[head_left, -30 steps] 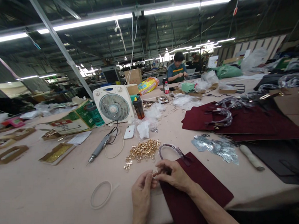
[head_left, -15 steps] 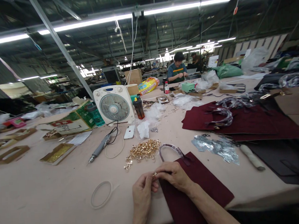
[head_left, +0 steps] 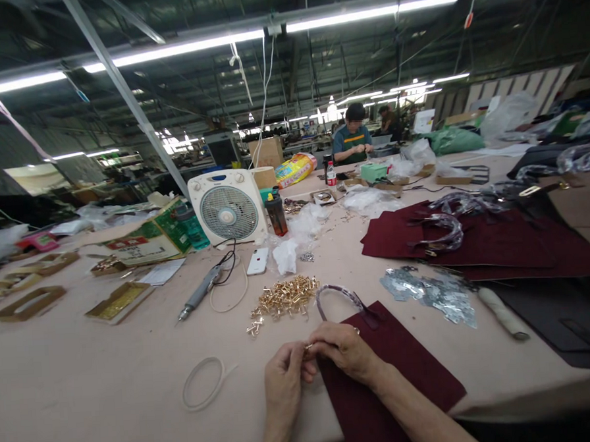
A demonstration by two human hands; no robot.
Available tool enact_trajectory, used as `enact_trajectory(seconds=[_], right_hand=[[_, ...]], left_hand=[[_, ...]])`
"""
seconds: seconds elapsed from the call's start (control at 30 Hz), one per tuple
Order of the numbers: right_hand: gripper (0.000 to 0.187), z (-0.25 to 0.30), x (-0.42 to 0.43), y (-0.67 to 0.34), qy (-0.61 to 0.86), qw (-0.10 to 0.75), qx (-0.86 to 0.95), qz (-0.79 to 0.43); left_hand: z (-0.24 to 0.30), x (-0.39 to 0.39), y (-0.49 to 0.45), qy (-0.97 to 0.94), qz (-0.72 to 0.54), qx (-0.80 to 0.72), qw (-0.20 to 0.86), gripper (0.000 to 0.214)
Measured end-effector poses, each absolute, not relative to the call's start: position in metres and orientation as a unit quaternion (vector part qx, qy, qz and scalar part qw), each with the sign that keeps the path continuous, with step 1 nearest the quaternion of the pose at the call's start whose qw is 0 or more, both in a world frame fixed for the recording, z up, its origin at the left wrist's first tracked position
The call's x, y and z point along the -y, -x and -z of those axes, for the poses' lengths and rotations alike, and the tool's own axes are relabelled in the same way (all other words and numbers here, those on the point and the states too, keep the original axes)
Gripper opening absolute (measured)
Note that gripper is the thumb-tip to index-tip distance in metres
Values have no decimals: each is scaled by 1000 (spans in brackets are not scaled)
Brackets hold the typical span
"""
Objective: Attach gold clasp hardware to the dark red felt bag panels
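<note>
The left hand and right hand pinch a small gold fitting in clenched fingers, just over the corner of a burgundy leather panel, near the bench's front edge.

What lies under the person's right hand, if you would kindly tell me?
The right hand lies on a burgundy panel, perhaps leather. The part beneath the palm is covered, so what touches it there cannot be seen.
</note>
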State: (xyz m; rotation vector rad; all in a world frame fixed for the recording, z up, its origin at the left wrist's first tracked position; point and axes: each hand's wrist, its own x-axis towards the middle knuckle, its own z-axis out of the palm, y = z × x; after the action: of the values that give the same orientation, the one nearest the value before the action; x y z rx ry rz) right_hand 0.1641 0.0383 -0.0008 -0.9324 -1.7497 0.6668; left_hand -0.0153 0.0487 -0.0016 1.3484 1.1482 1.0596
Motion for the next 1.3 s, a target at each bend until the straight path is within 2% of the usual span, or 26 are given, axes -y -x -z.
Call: enact_trajectory(seconds=[0.33, 0.53, 0.77, 1.03, 1.3], right_hand=[[31, 3, -37, -159, 418, 527, 688, -274], [33, 1, -34, -159, 447, 526, 673, -265], [35, 6, -39, -159, 455, 522, 637, -338], [20, 1, -38, -159, 430, 521, 649, -349], [9, 11, -38, -154, 442, 524, 684, -250]], left_hand=[[14, -47, 19, -529, -470, -400, 583, 60], [9, -42, 15, -543, -457, -387, 589, 57], [7, -43, 13, -528, -472, -388, 590, 55], [11, -48, 16, -521, -499, -407, 560, 64], [18, -49, 18, -623, -471, -406, 475, 48]])
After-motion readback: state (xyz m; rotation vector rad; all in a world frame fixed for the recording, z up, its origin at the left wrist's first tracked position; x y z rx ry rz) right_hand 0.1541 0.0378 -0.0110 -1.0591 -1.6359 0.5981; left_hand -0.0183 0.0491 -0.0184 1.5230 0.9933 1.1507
